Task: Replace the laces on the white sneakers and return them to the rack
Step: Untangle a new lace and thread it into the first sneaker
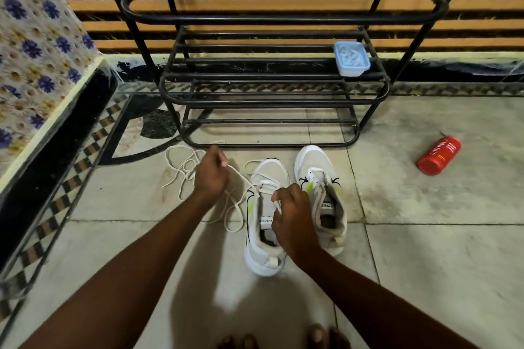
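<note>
Standing side by side on a pale tiled floor (425,263), two white shoes, the left sneaker (269,170) and the right sneaker (312,159), point their toes at one black metal rack (283,18) just ahead. The left hand (211,171) pinches a white lace (241,176) running to the left sneaker. The right hand (293,215) pinches lace above that sneaker's tongue. One lidded plastic box (351,58) sits on a rack shelf. One red bottle (439,155) lies well to the right. A flowered cloth (37,37) hangs at left.
</note>
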The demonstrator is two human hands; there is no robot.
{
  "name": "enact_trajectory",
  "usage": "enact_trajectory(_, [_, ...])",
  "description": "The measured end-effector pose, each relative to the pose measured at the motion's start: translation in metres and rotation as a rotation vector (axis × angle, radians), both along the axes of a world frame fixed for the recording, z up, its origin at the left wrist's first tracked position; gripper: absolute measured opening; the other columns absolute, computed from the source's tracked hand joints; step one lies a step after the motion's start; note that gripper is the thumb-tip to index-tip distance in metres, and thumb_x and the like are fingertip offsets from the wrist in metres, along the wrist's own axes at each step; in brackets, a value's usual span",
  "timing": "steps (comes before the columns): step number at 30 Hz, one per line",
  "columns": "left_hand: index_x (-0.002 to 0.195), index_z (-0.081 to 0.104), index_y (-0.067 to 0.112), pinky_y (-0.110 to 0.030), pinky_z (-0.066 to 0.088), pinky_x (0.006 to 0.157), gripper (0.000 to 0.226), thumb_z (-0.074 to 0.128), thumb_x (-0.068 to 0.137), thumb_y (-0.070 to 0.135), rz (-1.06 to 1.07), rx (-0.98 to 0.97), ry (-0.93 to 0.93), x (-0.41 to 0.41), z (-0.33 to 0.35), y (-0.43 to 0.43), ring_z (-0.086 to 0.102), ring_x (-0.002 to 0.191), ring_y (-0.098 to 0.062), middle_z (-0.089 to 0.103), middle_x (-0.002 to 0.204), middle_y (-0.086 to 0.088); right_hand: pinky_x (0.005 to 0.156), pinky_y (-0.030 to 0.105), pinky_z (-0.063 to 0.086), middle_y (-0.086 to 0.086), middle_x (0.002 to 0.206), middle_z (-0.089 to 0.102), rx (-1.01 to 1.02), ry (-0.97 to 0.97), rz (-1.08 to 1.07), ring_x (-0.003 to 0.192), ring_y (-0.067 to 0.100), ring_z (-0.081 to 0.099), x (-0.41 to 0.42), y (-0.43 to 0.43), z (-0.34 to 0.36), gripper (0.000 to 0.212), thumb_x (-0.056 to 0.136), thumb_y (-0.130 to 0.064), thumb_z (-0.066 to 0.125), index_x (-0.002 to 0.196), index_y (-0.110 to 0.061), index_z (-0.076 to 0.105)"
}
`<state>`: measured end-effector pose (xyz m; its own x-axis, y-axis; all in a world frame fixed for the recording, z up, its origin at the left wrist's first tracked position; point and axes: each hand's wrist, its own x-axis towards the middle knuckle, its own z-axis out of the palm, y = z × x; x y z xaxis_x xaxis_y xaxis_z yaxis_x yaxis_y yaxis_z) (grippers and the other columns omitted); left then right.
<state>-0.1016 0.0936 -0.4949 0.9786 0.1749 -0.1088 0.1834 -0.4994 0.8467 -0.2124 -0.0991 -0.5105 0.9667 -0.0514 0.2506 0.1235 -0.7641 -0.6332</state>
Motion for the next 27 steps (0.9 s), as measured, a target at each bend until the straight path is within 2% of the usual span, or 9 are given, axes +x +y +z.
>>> enact_trajectory(3, [0.082, 0.057, 0.027, -0.056, 0.059, 0.078, 0.016, 0.050, 0.078, 0.014, 0.081, 0.088, 0.014, 0.019, 0.011, 0.019, 0.069, 0.083, -0.040, 0.069, 0.081, -0.010, 0.078, 0.046, 0.048, 0.008, 0.101, 0.050, -0.008, 0.003, -0.005, 0.089, 0.030, 0.049, 0.001, 0.002, 0.000, 0.043, 0.062, 0.011, 0.054, 0.097, -0.012, 0.059])
enact_trajectory(6, [0.099, 0.072, 0.011, -0.040, 0.052, 0.090, 0.015, 0.059, 0.092, 0.009, -0.098, 0.334, 0.085, 0.015, 0.024, 0.005, 0.067, 0.104, -0.039, 0.073, 0.104, -0.020, 0.078, 0.046, 0.048, 0.008, 0.101, 0.051, 0.009, -0.004, 0.002, 0.092, 0.030, 0.050, 0.001, 0.004, 0.000, 0.042, 0.061, 0.009, 0.053, 0.097, -0.012, 0.059])
enact_trajectory(9, [0.099, 0.071, 0.017, -0.032, 0.046, 0.079, 0.025, 0.058, 0.097, 0.038, -0.340, 0.298, 0.188, -0.002, 0.022, -0.021, 0.066, 0.100, -0.029, 0.073, 0.101, -0.010, 0.079, 0.047, 0.048, 0.008, 0.101, 0.051, 0.021, -0.019, -0.003, 0.092, 0.031, 0.050, 0.002, 0.005, 0.000, 0.040, 0.060, 0.007, 0.052, 0.095, -0.012, 0.058])
enact_trajectory(11, [0.098, 0.068, 0.025, -0.038, 0.051, 0.085, 0.033, 0.049, 0.095, 0.052, -0.401, 0.302, 0.222, -0.007, 0.012, -0.032, 0.066, 0.102, -0.032, 0.074, 0.103, -0.010, 0.079, 0.047, 0.048, 0.007, 0.100, 0.052, 0.033, -0.019, 0.007, 0.092, 0.032, 0.050, 0.002, 0.004, 0.001, 0.039, 0.059, 0.007, 0.052, 0.093, -0.012, 0.057])
enact_trajectory(14, [0.106, 0.069, 0.021, -0.038, 0.051, 0.091, 0.024, 0.049, 0.105, 0.034, -0.363, 0.248, 0.186, -0.006, 0.002, -0.045, 0.065, 0.104, -0.030, 0.074, 0.107, -0.009, 0.079, 0.046, 0.048, 0.006, 0.099, 0.052, 0.035, -0.018, 0.020, 0.091, 0.031, 0.050, 0.003, 0.003, 0.001, 0.039, 0.059, 0.007, 0.053, 0.093, -0.013, 0.056])
enact_trajectory(19, [0.108, 0.068, 0.016, -0.017, 0.047, 0.068, 0.024, 0.047, 0.105, 0.006, -0.339, -0.168, 0.191, -0.002, 0.005, -0.051, 0.062, 0.074, -0.006, 0.066, 0.087, 0.000, 0.079, 0.046, 0.047, 0.005, 0.098, 0.052, 0.060, -0.013, 0.032, 0.091, 0.030, 0.050, 0.004, 0.002, 0.001, 0.037, 0.059, 0.004, 0.051, 0.092, -0.014, 0.055])
enact_trajectory(21, [0.118, 0.067, 0.009, -0.017, 0.048, 0.075, 0.034, 0.042, 0.102, -0.008, -0.487, -0.260, 0.216, -0.001, 0.009, -0.051, 0.060, 0.085, -0.009, 0.064, 0.103, -0.006, 0.080, 0.046, 0.047, 0.004, 0.098, 0.052, 0.067, -0.005, 0.035, 0.092, 0.029, 0.050, 0.005, 0.001, 0.001, 0.037, 0.059, 0.004, 0.052, 0.092, -0.014, 0.055])
enact_trajectory(24, [0.126, 0.065, -0.001, -0.032, 0.053, 0.093, 0.043, 0.039, 0.098, -0.019, -0.716, -0.251, 0.226, 0.001, 0.018, -0.055, 0.062, 0.115, -0.020, 0.065, 0.130, -0.008, 0.081, 0.045, 0.048, 0.006, 0.099, 0.053, 0.041, -0.008, 0.057, 0.091, 0.030, 0.051, 0.006, 0.001, 0.002, 0.034, 0.061, 0.001, 0.054, 0.092, -0.013, 0.056])
enact_trajectory(27, [0.125, 0.061, -0.008, -0.040, 0.050, 0.099, 0.040, 0.034, 0.097, -0.021, -0.725, -0.239, 0.185, 0.004, 0.022, -0.057, 0.064, 0.117, -0.026, 0.066, 0.120, -0.019, 0.081, 0.044, 0.049, 0.007, 0.099, 0.054, 0.005, -0.004, 0.059, 0.091, 0.031, 0.051, 0.006, 0.000, 0.003, 0.033, 0.063, -0.002, 0.053, 0.094, -0.013, 0.058])
